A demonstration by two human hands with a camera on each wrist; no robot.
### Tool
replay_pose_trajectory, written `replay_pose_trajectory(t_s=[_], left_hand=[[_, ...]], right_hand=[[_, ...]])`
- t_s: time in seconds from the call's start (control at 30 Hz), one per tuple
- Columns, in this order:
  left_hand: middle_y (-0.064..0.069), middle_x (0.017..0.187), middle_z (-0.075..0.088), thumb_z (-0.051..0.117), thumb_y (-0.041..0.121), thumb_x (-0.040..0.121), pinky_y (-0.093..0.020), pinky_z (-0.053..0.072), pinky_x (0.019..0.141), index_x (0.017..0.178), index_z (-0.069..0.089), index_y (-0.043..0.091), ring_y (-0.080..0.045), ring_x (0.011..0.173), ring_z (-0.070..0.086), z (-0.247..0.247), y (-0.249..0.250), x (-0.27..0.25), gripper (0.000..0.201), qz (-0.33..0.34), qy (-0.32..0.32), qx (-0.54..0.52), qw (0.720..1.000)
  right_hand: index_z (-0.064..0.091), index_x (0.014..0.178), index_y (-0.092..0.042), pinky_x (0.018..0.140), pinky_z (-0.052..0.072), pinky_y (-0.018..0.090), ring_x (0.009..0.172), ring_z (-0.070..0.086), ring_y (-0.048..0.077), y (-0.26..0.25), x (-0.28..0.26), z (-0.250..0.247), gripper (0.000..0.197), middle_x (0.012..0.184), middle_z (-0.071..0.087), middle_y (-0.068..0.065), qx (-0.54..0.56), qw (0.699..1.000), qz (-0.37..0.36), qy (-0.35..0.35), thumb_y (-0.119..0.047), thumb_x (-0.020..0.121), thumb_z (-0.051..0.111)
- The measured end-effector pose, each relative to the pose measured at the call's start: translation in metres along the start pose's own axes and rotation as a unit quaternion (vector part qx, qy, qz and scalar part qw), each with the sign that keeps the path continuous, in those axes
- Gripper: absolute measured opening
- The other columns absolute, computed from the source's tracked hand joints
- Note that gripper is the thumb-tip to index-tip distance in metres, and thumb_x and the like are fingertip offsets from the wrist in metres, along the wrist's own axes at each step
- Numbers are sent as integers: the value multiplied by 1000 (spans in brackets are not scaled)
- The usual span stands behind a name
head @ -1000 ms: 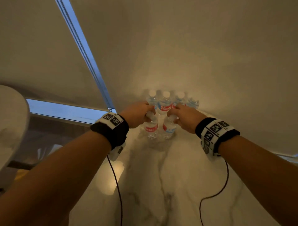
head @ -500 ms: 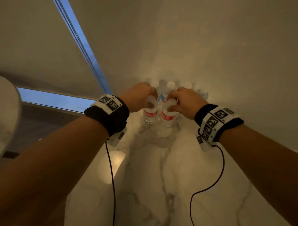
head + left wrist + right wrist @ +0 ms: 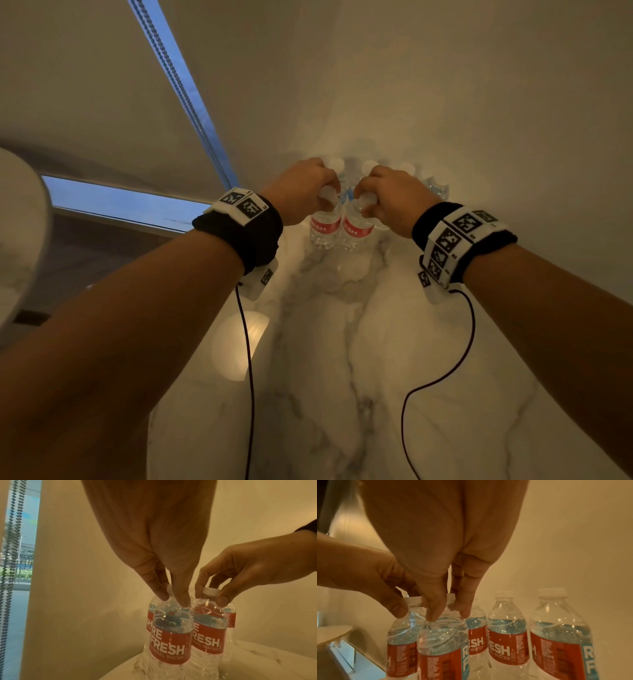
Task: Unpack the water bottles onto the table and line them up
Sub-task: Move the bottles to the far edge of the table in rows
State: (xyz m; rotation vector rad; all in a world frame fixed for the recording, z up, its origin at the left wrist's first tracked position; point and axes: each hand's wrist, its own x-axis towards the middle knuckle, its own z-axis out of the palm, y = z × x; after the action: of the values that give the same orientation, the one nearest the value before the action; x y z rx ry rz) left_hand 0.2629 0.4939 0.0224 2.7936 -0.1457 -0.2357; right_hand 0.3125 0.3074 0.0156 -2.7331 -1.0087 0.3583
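Observation:
Two clear water bottles with red labels stand side by side on the white marble table (image 3: 342, 394). My left hand (image 3: 327, 200) pinches the white cap of the left bottle (image 3: 323, 228), as the left wrist view shows, hand (image 3: 171, 599) on bottle (image 3: 171, 642). My right hand (image 3: 364, 205) pinches the cap of the right bottle (image 3: 358, 231), and the right wrist view shows that hand (image 3: 447, 612) on the bottle (image 3: 440, 653). Just behind them, a row of several more bottles (image 3: 506, 642) stands against the wall.
A plain wall (image 3: 445, 102) rises close behind the bottle row. A window with a bead chain (image 3: 181, 89) is at the left. The table's left edge (image 3: 154, 428) is near, and a white rounded object (image 3: 20, 222) lies beyond it. Thin cables (image 3: 250, 377) hang from both wrists.
Both hands have settled on the caps of the two front bottles. The pair now stands closer together and nearer the back row. The head view has tilted.

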Motion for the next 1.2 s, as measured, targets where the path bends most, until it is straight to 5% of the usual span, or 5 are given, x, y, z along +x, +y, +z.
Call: replay_pose_trajectory(t_s=[0.27,0.43,0.67,1.07,1.2], left_hand=[[-15,125,56,72,21,90,-36,45,92,131,62,12,-33,112,58,8,9,-3,43,-17,14,-15,1000],[-14,137,51,78,32,86,-41,47,103,152,38,16,-32,119,57,3,10,-30,79,-54,22,-41,997],[-5,112,70,64,39,96,-30,47,82,130,64,17,-25,96,66,10,55,-148,40,5,46,-33,998],[9,121,62,66,55,88,-21,50,84,127,64,36,-6,98,59,81,144,-328,44,150,-212,-82,962],[-1,121,57,76,33,87,-22,48,80,126,66,25,-11,91,57,95,147,-323,42,167,-215,-79,959]], right_hand=[[56,132,-20,92,45,38,111,57,31,1,-14,-4,52,125,56,9,16,1000,16,0,-24,83,74],[52,134,-22,89,47,35,109,57,25,-3,-64,-22,58,124,56,6,30,999,25,6,-36,83,73],[63,119,-28,85,55,35,90,62,10,-33,-203,-26,36,108,65,-8,86,993,-13,-85,-39,86,70],[55,124,-39,80,49,28,89,58,10,-88,-373,54,45,113,52,-11,67,967,-76,-234,-59,83,60],[57,121,-31,73,43,26,82,59,16,-84,-373,63,36,106,50,-6,66,978,-50,-193,-44,88,63]])
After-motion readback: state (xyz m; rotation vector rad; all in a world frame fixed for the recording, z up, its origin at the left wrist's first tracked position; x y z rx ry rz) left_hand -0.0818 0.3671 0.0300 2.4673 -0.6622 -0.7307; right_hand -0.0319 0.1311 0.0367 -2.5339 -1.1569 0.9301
